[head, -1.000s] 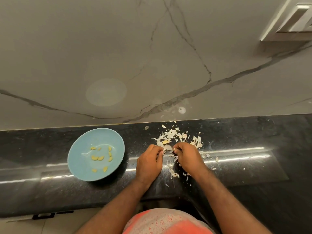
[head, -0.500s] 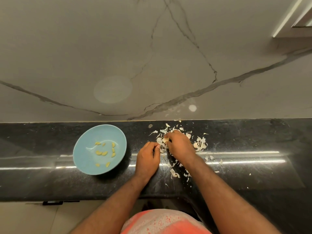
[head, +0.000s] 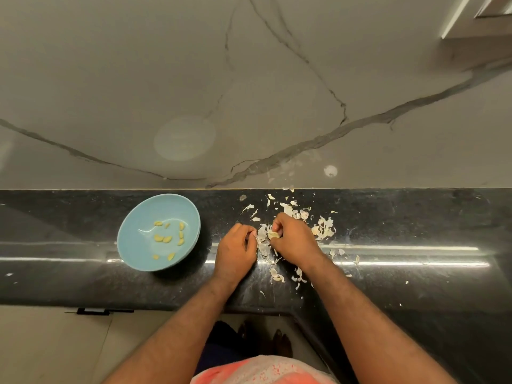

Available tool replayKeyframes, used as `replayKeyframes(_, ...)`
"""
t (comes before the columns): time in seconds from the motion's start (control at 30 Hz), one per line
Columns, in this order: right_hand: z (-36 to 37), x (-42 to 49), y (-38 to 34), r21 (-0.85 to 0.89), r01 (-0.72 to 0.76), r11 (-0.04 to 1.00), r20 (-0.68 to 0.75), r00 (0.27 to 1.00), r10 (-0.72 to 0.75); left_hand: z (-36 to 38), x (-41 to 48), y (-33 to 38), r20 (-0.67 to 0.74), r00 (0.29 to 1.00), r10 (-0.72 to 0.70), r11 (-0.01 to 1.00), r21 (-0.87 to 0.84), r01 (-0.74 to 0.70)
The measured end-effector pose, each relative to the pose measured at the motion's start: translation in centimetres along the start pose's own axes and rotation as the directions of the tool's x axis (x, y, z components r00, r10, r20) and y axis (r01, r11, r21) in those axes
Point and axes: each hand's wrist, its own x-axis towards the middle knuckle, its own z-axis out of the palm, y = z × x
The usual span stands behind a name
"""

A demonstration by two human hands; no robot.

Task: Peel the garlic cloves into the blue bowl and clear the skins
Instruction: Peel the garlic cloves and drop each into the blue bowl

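A garlic clove [head: 273, 234] is pinched in the grip of the right hand [head: 295, 241] among skins [head: 322, 231] scattered on the worktop [head: 401, 217]. Whether anything is held in the curled grip of the left hand [head: 235, 252] cannot be told. Peeled cloves [head: 166, 239] are held in the blue bowl [head: 133, 245], at nine o'clock.

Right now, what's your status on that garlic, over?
Right hand pinches a garlic clove; left hand curled beside it, grip unclear. Peeled cloves in blue bowl. Skins litter the counter, uncleared.

A black countertop [head: 415, 217] is gleaming beneath a grey veined wall [head: 110, 79]; 1 dark handle [head: 102, 311] is showing below its edge.
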Motion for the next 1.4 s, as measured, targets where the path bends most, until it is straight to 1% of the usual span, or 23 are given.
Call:
replayKeyframes(0.07, 0.1, 0.0, 0.2, -0.011, 0.022, 1.0, -0.002, 1.0, -0.022, 0.1, 0.0, 0.2, 0.006, 1.0, -0.014, 1.0, 0.018, 0.014)
replayKeyframes(0.13, 0.1, 0.0, 0.6, 0.015, 0.033, 0.999, -0.026, 0.999, -0.033, 0.1, 0.0, 0.1, 0.011, 1.0, -0.026, 0.999, 0.025, 0.026)
replayKeyframes(0.17, 0.0, -0.1, 0.8, 0.062, 0.025, 0.998, -0.038, 0.999, -0.023, 0.1, 0.0, 0.2, 0.014, 1.0, -0.028, 0.999, 0.027, 0.027)
replayKeyframes(0.23, -0.6, -0.4, 1.2, 0.242, -0.001, 0.97, -0.05, 0.999, 0.013, 0.0, 0.0, 0.3, 0.018, 1.0, -0.021, 1.0, 0.02, 0.02)
replayKeyframes(0.3, -1.5, -0.9, 1.5, 0.433, -0.027, 0.901, -0.058, 0.997, 0.058, 0.0, 0.0, 0.2, 0.016, 1.0, -0.025, 1.0, -0.005, 0.025)
replayKeyframes(0.37, -2.5, -1.5, 1.6, 0.574, -0.067, 0.816, -0.039, 0.993, 0.109, -0.2, -0.2, 0.3, -0.019, 0.998, -0.065, 0.994, -0.086, 0.063)
replayKeyframes(0.43, -3.1, -2.0, 1.6, 0.648, -0.098, 0.755, -0.011, 0.99, 0.139, -0.6, -0.2, 0.9, -0.106, 0.984, -0.146, 0.975, -0.187, 0.125)
replayKeyframes(0.5, -3.3, -2.3, 1.7, 0.691, -0.082, 0.718, -0.049, 0.986, 0.159, -1.3, 0.1, 2.1, -0.183, 0.958, -0.221, 0.947, -0.274, 0.166)
replayKeyframes(0.57, -3.4, -2.5, 1.6, 0.765, -0.056, 0.642, -0.088, 0.978, 0.19, -2.1, 0.3, 4.2, -0.196, 0.956, -0.22, 0.922, -0.363, 0.137)
replayKeyframes(0.6, -3.6, -2.6, 1.4, 0.793, -0.048, 0.608, -0.093, 0.976, 0.198, -2.5, 0.3, 5.4, -0.176, 0.964, -0.201, 0.907, -0.404, 0.116)
replayKeyframes(0.67, -4.1, -3.0, 0.8, 0.814, -0.02, 0.58, -0.108, 0.977, 0.185, -3.0, 0.5, 7.4, -0.089, 0.983, -0.16, 0.888, -0.448, 0.104)
replayKeyframes(0.7, -4.3, -3.2, 0.5, 0.819, -0.004, 0.574, -0.115, 0.979, 0.171, -3.2, 0.7, 8.2, -0.019, 0.988, -0.155, 0.875, -0.466, 0.128)
replayKeyframes(0.8, -5.1, -3.9, -0.8, 0.83, 0.055, 0.555, -0.152, 0.98, 0.131, -3.7, 1.3, 9.5, 0.179, 0.964, -0.196, 0.803, -0.535, 0.263)
replayKeyframes(0.87, -5.7, -4.5, -1.3, 0.82, 0.081, 0.567, -0.172, 0.979, 0.109, -4.4, 1.5, 10.1, 0.242, 0.948, -0.208, 0.744, -0.59, 0.314)
replayKeyframes(0.93, -6.2, -5.1, -1.5, 0.801, 0.085, 0.593, -0.166, 0.982, 0.084, -5.0, 1.6, 10.6, 0.266, 0.939, -0.218, 0.678, -0.651, 0.342)
replayKeyframes(1.0, -6.6, -5.5, -1.4, 0.798, 0.079, 0.598, -0.142, 0.988, 0.06, -5.2, 1.5, 11.0, 0.29, 0.934, -0.209, 0.643, -0.679, 0.355)
replayKeyframes(1.13, -6.5, -5.8, -1.2, 0.81, 0.061, 0.583, -0.102, 0.994, 0.038, -5.5, 1.3, 11.2, 0.319, 0.93, -0.181, 0.649, -0.671, 0.357)
replayKeyframes(1.23, -6.2, -6.0, -1.8, 0.818, 0.046, 0.573, -0.081, 0.996, 0.036, -6.0, 1.1, 10.9, 0.31, 0.936, -0.168, 0.671, -0.659, 0.339)
replayKeyframes(1.4, -6.3, -5.9, -2.4, 0.795, 0.053, 0.604, -0.101, 0.994, 0.045, -6.5, 1.0, 10.7, 0.324, 0.934, -0.15, 0.672, -0.66, 0.337)
